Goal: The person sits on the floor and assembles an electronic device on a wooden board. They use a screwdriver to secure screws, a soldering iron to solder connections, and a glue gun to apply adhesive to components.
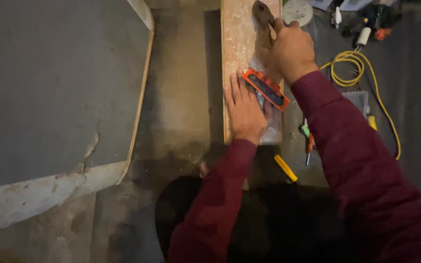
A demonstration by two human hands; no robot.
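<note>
Looking down from the head camera, the person crouches over a pale, speckled plank (239, 44) that runs away from them across a dusty concrete floor (181, 97). The left hand (244, 109) lies flat on the near end of the plank, fingers spread narrow and pointing forward, holding nothing; my guess is that it presses down to keep the board from shifting. Its fingertips sit right against the near corner of an orange-framed tool with a dark centre (267, 89), which lies slanted on the plank, probably pinned there as a guide. The right hand (291, 51) is closed in a fist around a worn, rusty-brown hand tool (263, 19), pliers or cutters by the look of it, whose head points up the plank away from the body. That fist hangs just beyond the far end of the orange tool, close enough that the two seem to touch, so the orange piece lies between the hands. Some crumpled clear plastic (271, 129) lies under and beside the left hand. Off to the right the floor carries a coil of yellow cable (347, 65), a yellow-handled tool (286, 168), and a small red and green tool (309, 141). At the left rests a large grey board (54, 83).
</note>
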